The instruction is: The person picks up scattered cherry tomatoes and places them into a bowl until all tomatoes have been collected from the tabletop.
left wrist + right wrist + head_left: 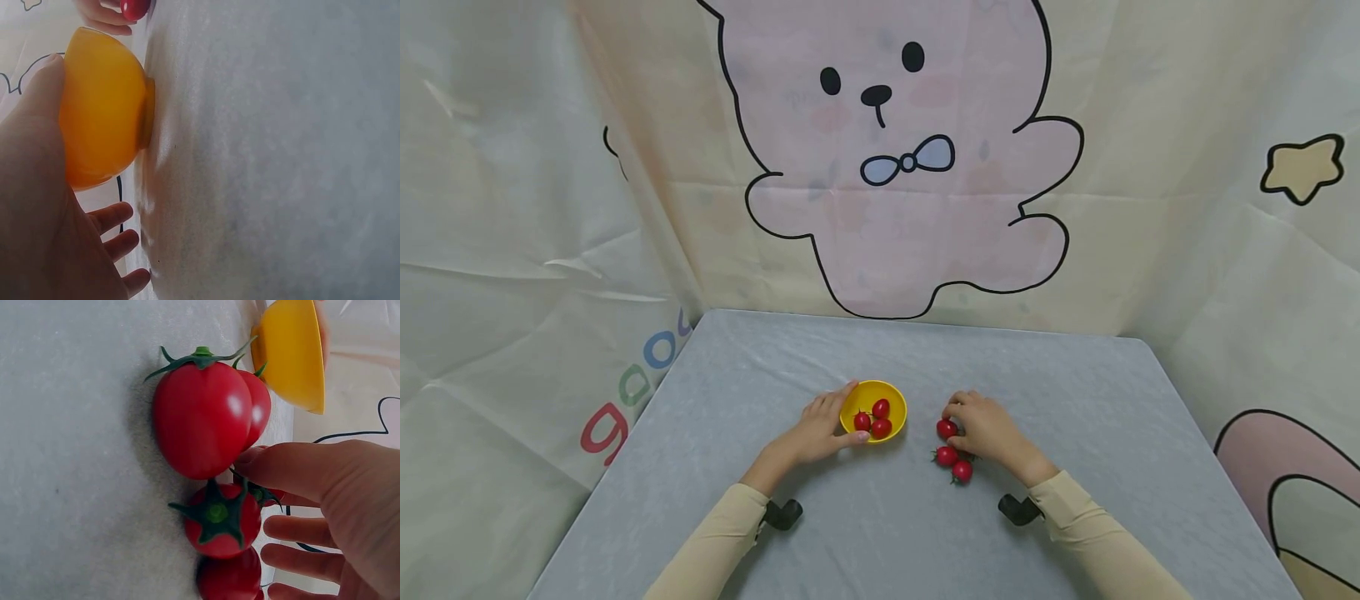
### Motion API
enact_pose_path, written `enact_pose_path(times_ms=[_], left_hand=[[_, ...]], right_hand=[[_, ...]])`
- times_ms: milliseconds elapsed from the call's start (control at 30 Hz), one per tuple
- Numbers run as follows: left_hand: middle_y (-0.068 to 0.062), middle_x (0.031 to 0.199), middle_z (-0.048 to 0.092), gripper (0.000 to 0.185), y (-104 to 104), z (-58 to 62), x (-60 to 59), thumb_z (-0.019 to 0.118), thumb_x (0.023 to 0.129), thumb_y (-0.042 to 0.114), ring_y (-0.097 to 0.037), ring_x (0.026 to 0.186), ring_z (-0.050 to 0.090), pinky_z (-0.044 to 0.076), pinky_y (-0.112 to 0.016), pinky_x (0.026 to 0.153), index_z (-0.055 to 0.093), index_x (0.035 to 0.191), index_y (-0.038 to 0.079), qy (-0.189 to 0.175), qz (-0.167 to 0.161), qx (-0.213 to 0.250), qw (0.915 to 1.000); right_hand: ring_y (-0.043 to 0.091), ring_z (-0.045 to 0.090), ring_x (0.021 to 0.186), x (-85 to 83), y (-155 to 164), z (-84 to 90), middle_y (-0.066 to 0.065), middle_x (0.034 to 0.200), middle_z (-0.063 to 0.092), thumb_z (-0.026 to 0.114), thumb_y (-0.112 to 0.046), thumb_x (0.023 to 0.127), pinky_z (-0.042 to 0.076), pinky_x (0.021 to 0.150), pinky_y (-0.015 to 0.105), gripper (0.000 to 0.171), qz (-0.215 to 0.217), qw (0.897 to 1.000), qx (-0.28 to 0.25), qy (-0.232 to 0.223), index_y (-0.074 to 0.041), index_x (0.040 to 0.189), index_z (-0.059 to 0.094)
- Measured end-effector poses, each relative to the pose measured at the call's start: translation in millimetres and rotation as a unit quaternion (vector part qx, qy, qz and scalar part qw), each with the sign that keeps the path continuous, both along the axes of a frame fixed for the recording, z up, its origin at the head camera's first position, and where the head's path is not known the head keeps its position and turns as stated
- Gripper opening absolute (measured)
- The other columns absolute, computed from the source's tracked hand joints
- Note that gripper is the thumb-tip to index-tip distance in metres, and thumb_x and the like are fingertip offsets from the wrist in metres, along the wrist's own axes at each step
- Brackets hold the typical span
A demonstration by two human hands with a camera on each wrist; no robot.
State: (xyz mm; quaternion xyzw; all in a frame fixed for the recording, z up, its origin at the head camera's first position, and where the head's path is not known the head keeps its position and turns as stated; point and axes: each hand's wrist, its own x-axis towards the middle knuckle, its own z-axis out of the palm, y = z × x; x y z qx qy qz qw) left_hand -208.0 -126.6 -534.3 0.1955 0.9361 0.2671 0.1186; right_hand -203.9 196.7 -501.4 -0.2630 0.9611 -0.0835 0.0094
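Note:
A yellow bowl (897, 390) stands on the table with three small red tomatoes (881, 427) in it. My left hand (816, 429) holds the bowl from the left, thumb at the near rim and a finger at the far rim. In the left wrist view the other fingers (119, 244) are spread below the bowl. To the right, my right hand (988, 429) reaches over a cluster of several tomatoes with green stalks (200, 419). Thumb and forefinger pinch one tomato (947, 429) at the cluster's far side; in the right wrist view the thumb partly hides it.
A grey cloth covers the table (880, 533). Behind it hangs a pale curtain (1120, 167) with a printed bear, and more curtain closes off both sides. A dark wrist mount (784, 515) sits on the left wrist, another (1019, 509) on the right.

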Motion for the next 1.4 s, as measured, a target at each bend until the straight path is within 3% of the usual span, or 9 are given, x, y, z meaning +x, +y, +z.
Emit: enact_pose_path(times_ms=[967, 1400], left_hand=[[-0.010, 0.163, 0.030, 0.097, -1, -1.2, -0.9, 0.055, 0.087, 0.071, -0.037, 0.147, 0.029, 0.021, -0.061, 0.121, 0.009, 0.160, 0.028, 0.010, -0.002, 0.008, 0.9999], [-0.009, 0.163, 0.030, 0.098, -1, -0.7, -0.5, 0.055, 0.086, 0.072, -0.036, 0.147, 0.029, 0.020, -0.060, 0.121, 0.009, 0.160, 0.029, 0.005, 0.003, 0.009, 0.9999]], right_hand=[[0.023, 0.059, 0.098, -8.1, -9, 16.5, 0.005, 0.114, 0.067, 0.082, -0.031, 0.080, 0.056, 0.085, 0.040, 0.030, 0.014, 1.000, 0.004, 0.012, -0.017, 0.104, 0.074], [0.025, 0.061, 0.100, -11.9, -22, 33.2, 0.006, 0.115, 0.067, 0.082, -0.030, 0.080, 0.056, 0.087, 0.042, 0.031, 0.016, 1.000, 0.013, 0.012, -0.016, 0.107, 0.073]])
